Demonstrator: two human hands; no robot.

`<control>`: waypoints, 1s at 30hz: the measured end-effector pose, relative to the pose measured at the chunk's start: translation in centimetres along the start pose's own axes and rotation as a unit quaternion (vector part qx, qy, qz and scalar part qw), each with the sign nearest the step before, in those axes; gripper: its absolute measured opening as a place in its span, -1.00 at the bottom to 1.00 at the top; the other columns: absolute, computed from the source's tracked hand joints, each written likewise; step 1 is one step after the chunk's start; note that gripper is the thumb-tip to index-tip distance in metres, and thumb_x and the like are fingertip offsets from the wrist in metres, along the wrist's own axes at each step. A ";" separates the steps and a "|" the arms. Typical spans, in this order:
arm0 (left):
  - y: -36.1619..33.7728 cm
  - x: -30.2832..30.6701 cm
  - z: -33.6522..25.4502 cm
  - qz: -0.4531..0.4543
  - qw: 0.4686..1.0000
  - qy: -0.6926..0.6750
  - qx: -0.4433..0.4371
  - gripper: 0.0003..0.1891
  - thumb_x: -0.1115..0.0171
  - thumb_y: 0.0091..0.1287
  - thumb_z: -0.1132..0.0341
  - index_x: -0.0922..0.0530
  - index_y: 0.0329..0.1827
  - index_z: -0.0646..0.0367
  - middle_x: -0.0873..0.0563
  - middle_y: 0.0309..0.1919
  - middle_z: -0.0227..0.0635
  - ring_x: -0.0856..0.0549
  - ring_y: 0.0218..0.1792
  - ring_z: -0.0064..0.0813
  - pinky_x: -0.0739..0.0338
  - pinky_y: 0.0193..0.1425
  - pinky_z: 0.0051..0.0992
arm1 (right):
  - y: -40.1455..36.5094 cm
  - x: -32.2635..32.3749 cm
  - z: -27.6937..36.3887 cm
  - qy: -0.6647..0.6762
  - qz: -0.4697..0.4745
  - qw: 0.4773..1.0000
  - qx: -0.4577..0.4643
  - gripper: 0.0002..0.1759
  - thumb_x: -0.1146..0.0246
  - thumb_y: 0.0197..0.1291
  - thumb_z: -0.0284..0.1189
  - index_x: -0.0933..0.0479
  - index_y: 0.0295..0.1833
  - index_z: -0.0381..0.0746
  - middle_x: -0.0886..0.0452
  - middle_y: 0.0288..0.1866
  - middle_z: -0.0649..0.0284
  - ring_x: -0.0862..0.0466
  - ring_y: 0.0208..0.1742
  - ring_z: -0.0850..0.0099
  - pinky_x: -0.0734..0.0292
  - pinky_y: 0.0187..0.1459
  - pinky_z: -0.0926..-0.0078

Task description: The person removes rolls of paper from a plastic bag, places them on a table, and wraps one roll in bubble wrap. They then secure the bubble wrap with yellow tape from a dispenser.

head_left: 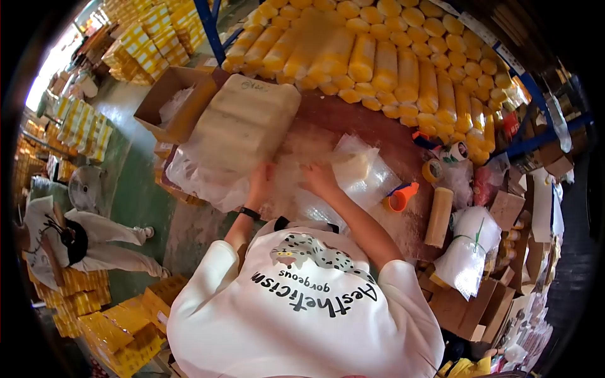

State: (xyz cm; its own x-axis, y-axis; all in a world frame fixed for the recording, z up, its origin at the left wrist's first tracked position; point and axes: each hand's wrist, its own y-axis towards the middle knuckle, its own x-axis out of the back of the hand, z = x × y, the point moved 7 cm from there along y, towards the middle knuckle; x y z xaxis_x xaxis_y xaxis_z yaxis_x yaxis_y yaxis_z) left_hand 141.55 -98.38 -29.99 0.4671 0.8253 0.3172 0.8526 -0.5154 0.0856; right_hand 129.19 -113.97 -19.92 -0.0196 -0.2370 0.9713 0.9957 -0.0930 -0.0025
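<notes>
Far left of the large wrapped bundle [242, 123], a co-worker [75, 242] crouches on the floor. A cardboard box [173, 101] sits just left of the bundle. The left hand [259, 179] touches the bundle's near plastic edge; I can't tell whether it grips. Right of the bundle, the right hand [318, 179] lies flat, fingers spread, on a clear plastic bag [365, 170]. An orange tape dispenser [401, 196] lies farther right.

Green painted concrete floor [135, 189] on the left, bright daylight opening [43, 79] in the far corner, blue steel rack upright [211, 28] up ahead, reddish-brown wooden worktable [356, 112] right below it
</notes>
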 end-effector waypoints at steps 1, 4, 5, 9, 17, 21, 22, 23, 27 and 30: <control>-0.4 -1.3 4.6 0.009 0.999 0.032 -0.002 -0.62 -0.05 0.11 0.62 -0.46 0.03 0.20 -0.63 -0.18 -0.13 -0.63 -0.21 -0.19 -0.52 -0.17 -0.33 | 0.2 -0.6 0.1 -0.002 0.002 1.000 0.004 -0.32 -0.43 -0.11 -0.14 -0.47 0.16 -0.15 -0.55 0.01 0.12 -0.41 0.21 0.17 -0.32 0.17 -0.02; -2.0 -3.4 8.6 0.069 0.998 0.008 0.006 -0.58 -0.09 0.11 0.58 -0.45 0.09 0.19 -0.62 -0.11 -0.14 -0.61 -0.13 -0.24 -0.51 -0.11 -0.33 | 0.8 -2.2 -0.3 -0.010 0.005 1.000 -0.002 -0.31 -0.43 -0.14 -0.16 -0.46 0.17 -0.14 -0.49 0.06 0.06 -0.38 0.22 0.12 -0.33 0.13 -0.04; -2.5 -3.6 7.1 0.092 0.995 -0.023 0.010 -0.58 -0.10 0.11 0.56 -0.45 0.10 0.18 -0.62 -0.09 -0.14 -0.61 -0.11 -0.25 -0.51 -0.10 -0.34 | 1.0 -1.8 -0.2 -0.012 0.005 1.000 -0.013 -0.31 -0.43 -0.15 -0.18 -0.46 0.17 -0.13 -0.47 0.08 0.05 -0.37 0.23 0.11 -0.34 0.11 -0.05; -2.8 -2.9 1.6 0.137 0.986 0.084 -0.041 -0.60 -0.13 0.14 0.48 -0.49 0.11 0.17 -0.61 0.00 -0.20 -0.59 -0.05 -0.35 -0.50 -0.06 -0.36 | 1.3 -0.5 -0.4 -0.013 -0.032 0.999 -0.001 -0.32 -0.43 -0.17 -0.24 -0.46 0.17 -0.11 -0.38 0.17 0.02 -0.31 0.26 0.09 -0.33 0.10 -0.09; -2.3 -4.3 -4.6 0.184 0.927 -0.265 0.191 -0.81 -0.19 0.32 0.31 -0.64 -0.14 0.22 -0.67 -0.26 -0.47 -0.58 -0.20 -0.62 -0.46 -0.14 -0.54 | 2.0 -2.6 -2.8 -0.095 -0.063 0.993 0.042 -0.69 -0.27 0.01 -0.37 -0.52 -0.08 -0.18 -0.51 -0.11 0.13 -0.49 0.03 0.19 -0.37 -0.05 0.01; 1.3 -4.3 -5.8 0.164 0.954 -0.239 0.077 -0.80 -0.14 0.38 0.29 -0.65 -0.26 0.25 -0.65 -0.38 -0.50 -0.56 -0.28 -0.66 -0.43 -0.14 -0.60 | 2.3 -1.5 -4.2 0.033 -0.054 0.997 0.047 -0.76 -0.19 0.08 -0.42 -0.51 -0.11 -0.23 -0.55 -0.22 0.06 -0.56 -0.11 0.11 -0.42 -0.09 0.13; 2.1 -4.2 -6.7 0.151 0.955 -0.248 0.056 -0.78 -0.12 0.39 0.30 -0.64 -0.30 0.26 -0.64 -0.40 -0.50 -0.55 -0.30 -0.67 -0.43 -0.12 -0.62 | 2.6 -0.2 -4.1 0.085 -0.055 0.993 0.053 -0.76 -0.19 0.08 -0.44 -0.52 -0.10 -0.24 -0.56 -0.20 0.05 -0.57 -0.08 0.09 -0.44 -0.08 0.17; 2.4 -4.5 -8.1 0.162 0.958 -0.233 0.044 -0.79 -0.13 0.39 0.31 -0.63 -0.31 0.27 -0.63 -0.41 -0.51 -0.55 -0.30 -0.68 -0.42 -0.14 -0.62 | 2.7 2.0 -3.6 0.137 -0.054 0.987 0.059 -0.76 -0.20 0.07 -0.45 -0.53 -0.10 -0.24 -0.58 -0.17 0.04 -0.57 -0.05 0.07 -0.45 -0.07 0.21; 2.9 -5.4 -16.3 0.201 0.960 -0.192 -0.031 -0.83 -0.16 0.36 0.34 -0.60 -0.33 0.27 -0.60 -0.45 -0.53 -0.53 -0.33 -0.70 -0.41 -0.19 -0.63 | 2.0 7.4 -3.2 0.297 -0.100 0.947 0.070 -0.76 -0.26 0.02 -0.51 -0.59 -0.14 -0.29 -0.63 -0.12 0.01 -0.62 -0.03 0.05 -0.51 -0.04 0.32; 3.3 -6.6 -22.1 0.248 0.945 -0.203 -0.062 -0.85 -0.18 0.35 0.34 -0.60 -0.25 0.26 -0.61 -0.37 -0.51 -0.54 -0.30 -0.71 -0.42 -0.16 -0.65 | 1.7 10.8 -5.7 0.223 -0.023 0.974 -0.011 -0.79 -0.29 0.02 -0.55 -0.60 -0.17 -0.35 -0.67 -0.16 0.04 -0.68 -0.09 0.19 -0.54 -0.06 0.39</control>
State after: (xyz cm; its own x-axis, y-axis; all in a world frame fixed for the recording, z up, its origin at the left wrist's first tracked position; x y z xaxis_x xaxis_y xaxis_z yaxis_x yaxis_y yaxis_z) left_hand 136.15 -110.63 -10.91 0.8746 0.4832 -0.0396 0.4837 -0.8642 0.1387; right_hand 130.12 -122.15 -10.82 -0.1074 -0.6287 0.7702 0.9907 -0.1332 0.0293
